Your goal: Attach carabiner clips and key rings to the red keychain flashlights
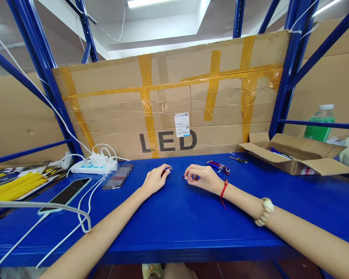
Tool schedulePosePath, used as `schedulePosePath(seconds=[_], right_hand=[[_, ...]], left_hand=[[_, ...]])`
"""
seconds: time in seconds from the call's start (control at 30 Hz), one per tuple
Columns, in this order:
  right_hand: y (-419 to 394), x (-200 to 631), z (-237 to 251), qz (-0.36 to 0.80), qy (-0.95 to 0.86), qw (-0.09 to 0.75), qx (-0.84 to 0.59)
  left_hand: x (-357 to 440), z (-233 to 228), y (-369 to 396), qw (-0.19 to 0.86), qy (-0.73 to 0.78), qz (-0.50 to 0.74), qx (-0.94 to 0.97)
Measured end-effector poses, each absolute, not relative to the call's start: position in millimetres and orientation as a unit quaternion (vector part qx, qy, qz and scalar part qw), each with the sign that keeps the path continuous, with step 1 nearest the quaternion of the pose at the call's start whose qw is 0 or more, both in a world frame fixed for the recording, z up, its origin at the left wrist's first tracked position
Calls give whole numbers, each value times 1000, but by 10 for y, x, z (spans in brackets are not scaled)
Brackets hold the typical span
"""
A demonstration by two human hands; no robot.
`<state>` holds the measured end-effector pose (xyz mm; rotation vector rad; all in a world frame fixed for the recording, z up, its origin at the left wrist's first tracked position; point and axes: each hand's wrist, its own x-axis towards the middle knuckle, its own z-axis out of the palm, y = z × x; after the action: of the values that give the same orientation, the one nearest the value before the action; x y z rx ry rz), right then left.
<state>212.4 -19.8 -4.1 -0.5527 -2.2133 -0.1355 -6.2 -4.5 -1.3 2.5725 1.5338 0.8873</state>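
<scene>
Both hands sit mid-shelf, toward the back edge. The left hand (pixel 154 180) pinches a small red piece (pixel 168 170), its tip pointing right at the right hand (pixel 202 177), whose curled fingers grip a small blue piece (pixel 186 178). The two are near, not touching.

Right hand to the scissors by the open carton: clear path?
Probably yes. The right hand rests closed on a small blue piece, and the scissors lie beyond it on bare shelf. Only the red-and-blue pile sits near that line, slightly left of it.
</scene>
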Motion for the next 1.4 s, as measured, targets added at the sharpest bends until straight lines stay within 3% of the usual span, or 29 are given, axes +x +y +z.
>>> schedulePosePath(seconds=[0.87,1.27,1.4], right_hand=[[-191,2135,-43,-37,-882,396,-253],[-179,2075,-71,100,-823,476,-294],[-204,2040,-47,262,-751,472,-380]], left_hand=[[-65,-6,-51,25,491,281,825],[-65,-8,-60,23,489,281,826],[-63,-1,-59,24,489,278,826]])
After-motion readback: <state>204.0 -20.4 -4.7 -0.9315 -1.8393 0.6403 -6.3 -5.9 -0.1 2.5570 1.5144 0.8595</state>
